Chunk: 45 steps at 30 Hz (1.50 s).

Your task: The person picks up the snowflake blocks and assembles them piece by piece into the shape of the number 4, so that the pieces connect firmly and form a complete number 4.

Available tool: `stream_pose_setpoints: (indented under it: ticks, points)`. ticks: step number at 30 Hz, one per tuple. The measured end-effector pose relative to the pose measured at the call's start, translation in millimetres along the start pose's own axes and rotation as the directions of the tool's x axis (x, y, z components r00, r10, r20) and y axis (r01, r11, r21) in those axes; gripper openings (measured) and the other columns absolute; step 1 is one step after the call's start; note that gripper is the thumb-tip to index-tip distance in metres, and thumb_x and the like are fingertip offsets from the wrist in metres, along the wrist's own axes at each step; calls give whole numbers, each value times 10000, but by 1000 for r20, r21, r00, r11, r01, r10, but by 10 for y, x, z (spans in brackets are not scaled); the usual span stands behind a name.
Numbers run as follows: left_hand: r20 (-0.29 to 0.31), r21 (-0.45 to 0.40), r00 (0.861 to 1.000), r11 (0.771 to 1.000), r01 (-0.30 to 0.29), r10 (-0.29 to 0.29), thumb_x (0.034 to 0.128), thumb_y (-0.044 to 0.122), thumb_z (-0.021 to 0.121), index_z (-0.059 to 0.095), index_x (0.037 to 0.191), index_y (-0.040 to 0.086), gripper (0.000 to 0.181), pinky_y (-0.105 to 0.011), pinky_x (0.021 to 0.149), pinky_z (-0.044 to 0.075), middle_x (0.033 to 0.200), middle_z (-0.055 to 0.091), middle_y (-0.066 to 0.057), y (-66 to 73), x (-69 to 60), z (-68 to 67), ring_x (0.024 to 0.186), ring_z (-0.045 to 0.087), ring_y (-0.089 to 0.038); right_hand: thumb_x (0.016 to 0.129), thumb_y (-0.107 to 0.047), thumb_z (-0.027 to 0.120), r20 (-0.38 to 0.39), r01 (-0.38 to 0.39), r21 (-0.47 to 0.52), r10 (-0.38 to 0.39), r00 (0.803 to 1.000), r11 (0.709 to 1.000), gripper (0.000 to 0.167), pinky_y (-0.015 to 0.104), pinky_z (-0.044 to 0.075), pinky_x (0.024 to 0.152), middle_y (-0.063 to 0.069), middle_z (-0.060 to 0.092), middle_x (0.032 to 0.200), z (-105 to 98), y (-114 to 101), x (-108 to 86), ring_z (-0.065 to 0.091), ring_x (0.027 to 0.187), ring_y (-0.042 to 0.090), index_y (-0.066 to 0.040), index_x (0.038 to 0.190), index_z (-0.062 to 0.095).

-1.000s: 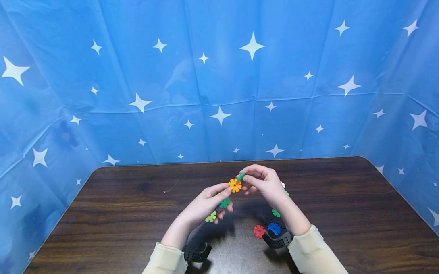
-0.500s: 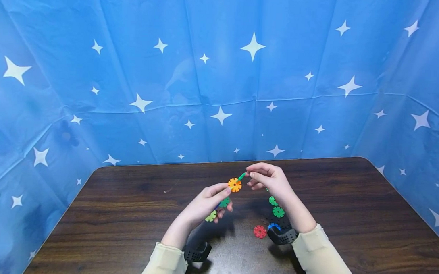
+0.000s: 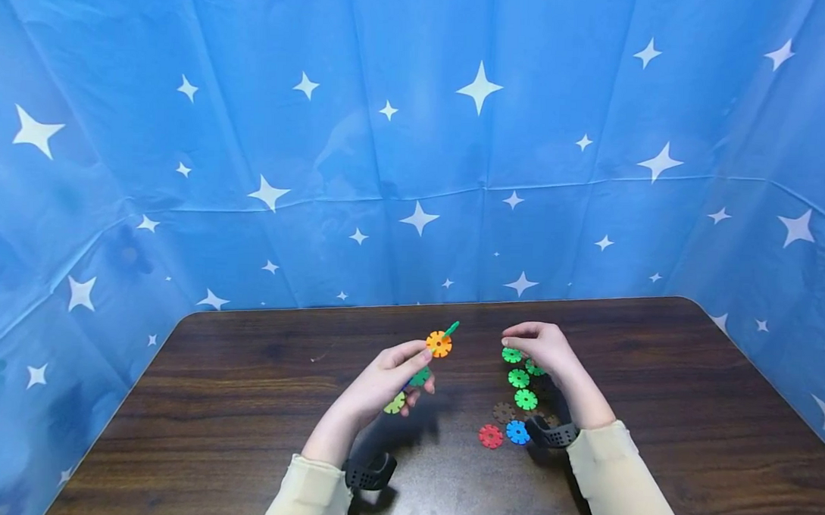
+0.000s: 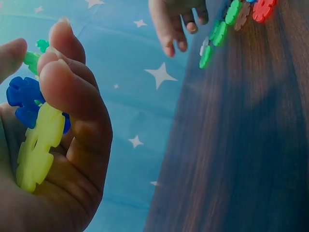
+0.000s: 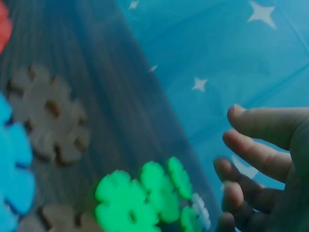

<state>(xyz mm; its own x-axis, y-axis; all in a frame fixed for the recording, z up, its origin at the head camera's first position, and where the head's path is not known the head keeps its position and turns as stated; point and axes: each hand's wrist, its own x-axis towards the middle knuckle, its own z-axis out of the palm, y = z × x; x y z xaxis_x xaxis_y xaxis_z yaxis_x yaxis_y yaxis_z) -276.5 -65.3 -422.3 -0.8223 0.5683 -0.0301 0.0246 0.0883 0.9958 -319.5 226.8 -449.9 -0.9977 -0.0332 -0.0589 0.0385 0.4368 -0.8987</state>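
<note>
Holding chain of joined discs (image 3: 419, 377) above desk (image 3: 244, 403) in left hand (image 3: 384, 378), curling fingers (image 4: 77, 92) round it, with orange disc (image 3: 439, 344) showing past fingertips. Jutting up and right from orange disc: green piece (image 3: 452, 329). Sitting below and left of orange disc, inside left hand: yellow disc (image 4: 36, 147), dark blue disc (image 4: 25, 99). Hovering with right hand (image 3: 544, 347) right of orange disc, holding fingers apart, loosely bent. Lying on desk, right of and below orange disc: green discs (image 3: 519, 378), brown disc (image 3: 503, 413), bright blue disc (image 3: 518, 432), red disc (image 3: 491, 436).

A starry blue curtain (image 3: 402, 155) hangs behind a dark brown table (image 3: 251, 388).
</note>
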Motion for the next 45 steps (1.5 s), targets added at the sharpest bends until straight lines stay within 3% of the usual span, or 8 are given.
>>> stream_pose_setpoints:
  ticks: [7, 11, 14, 21, 27, 34, 41, 45]
  points:
    - [0, -2, 1000, 1000, -8, 8, 1013, 380, 498, 530, 1311, 98, 412, -292, 450, 438, 835, 601, -191, -9, 7, -2, 527, 460, -167, 876, -209, 706, -59, -9, -224, -4, 998, 975, 391, 442, 464, 748, 208, 588, 1206, 31, 162, 48, 554, 984, 329, -10, 1208, 652]
    - [-1, 1, 1000, 1000, -10, 10, 1010, 379, 504, 536, 1300, 98, 405, -293, 452, 436, 850, 590, -237, -11, 7, -2, 526, 459, -168, 859, -210, 722, -65, -16, -299, -4, 998, 954, 438, 394, 412, 659, 154, 607, 1028, 50, 206, 60, 520, 821, 283, -30, 1249, 636]
    - [-4, -1, 1000, 1000, -11, 11, 1005, 385, 514, 542, 1293, 111, 399, -292, 450, 433, 825, 597, -197, -6, 3, -3, 524, 458, -165, 858, -214, 723, -64, -21, -336, -1, 998, 941, 455, 360, 385, 607, 97, 610, 911, 68, 225, 64, 494, 709, 231, -39, 1268, 629]
    - [-3, 5, 1000, 1000, -25, 25, 1015, 352, 503, 550, 1263, 91, 363, -295, 437, 420, 797, 602, -146, 6, -1, -2, 517, 455, -153, 862, -220, 719, -68, -19, -404, -9, 998, 914, 371, 356, 399, 601, 64, 640, 871, 93, 224, 51, 509, 691, 212, -62, 1196, 685]
    - [0, 16, 1000, 999, -32, 32, 1024, 340, 487, 559, 1210, 83, 325, -292, 435, 416, 833, 583, -246, -13, 13, -9, 517, 459, -159, 849, -196, 735, -79, -18, -414, -16, 997, 910, 316, 363, 398, 612, 67, 610, 868, 115, 211, 59, 496, 699, 219, -58, 1130, 693]
    - [-7, 13, 1000, 1000, -20, 21, 1015, 365, 499, 545, 1252, 85, 370, -292, 436, 421, 828, 597, -215, -5, 5, -22, 517, 461, -152, 849, -105, 706, -102, 20, -399, -66, 993, 917, 173, 365, 407, 620, 58, 614, 840, 131, 162, 74, 516, 694, 214, -53, 1012, 675]
    - [-7, 10, 1000, 1000, -20, 20, 1009, 385, 504, 563, 1215, 92, 364, -301, 444, 421, 805, 605, -161, -1, 9, -32, 524, 454, -167, 867, -87, 684, -151, 105, -267, -149, 977, 958, 104, 335, 418, 609, 59, 654, 837, 138, 0, 57, 559, 718, 200, -47, 963, 681]
    - [-11, 7, 1000, 1000, -14, 14, 1016, 363, 498, 560, 1231, 92, 351, -305, 447, 424, 818, 604, -188, -2, 5, -38, 523, 455, -169, 878, -74, 668, -163, 176, -133, -196, 967, 975, 146, 363, 475, 600, 72, 652, 826, 158, -173, 8, 588, 711, 266, -28, 1016, 686]
